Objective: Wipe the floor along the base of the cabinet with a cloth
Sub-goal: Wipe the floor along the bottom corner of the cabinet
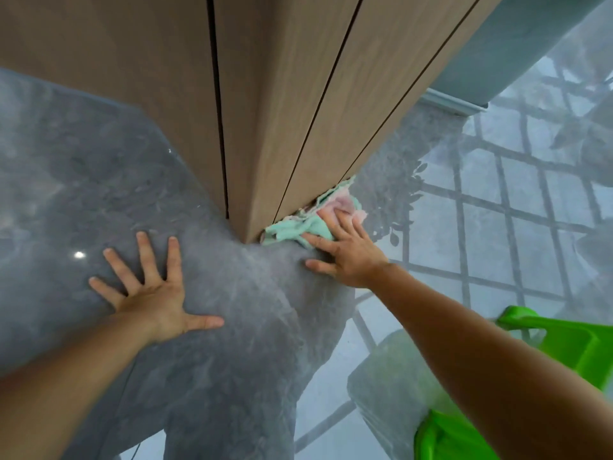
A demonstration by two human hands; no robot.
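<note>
A tall wood-tone cabinet (265, 94) rises from the glossy grey floor (232, 327), its corner meeting the floor in the middle of the view. A mint-green and pink cloth (298, 229) lies bunched against the cabinet's base on the right side of that corner. My right hand (345, 250) presses flat on the cloth, fingers spread, fingertips toward the cabinet. My left hand (156, 287) rests flat on the bare floor to the left of the corner, fingers splayed, holding nothing.
A bright green plastic object (570, 346) sits on the floor at the lower right, beside my right forearm. A pale blue wall with a skirting board (454, 102) runs behind the cabinet at the right. Window reflections cover the floor on the right.
</note>
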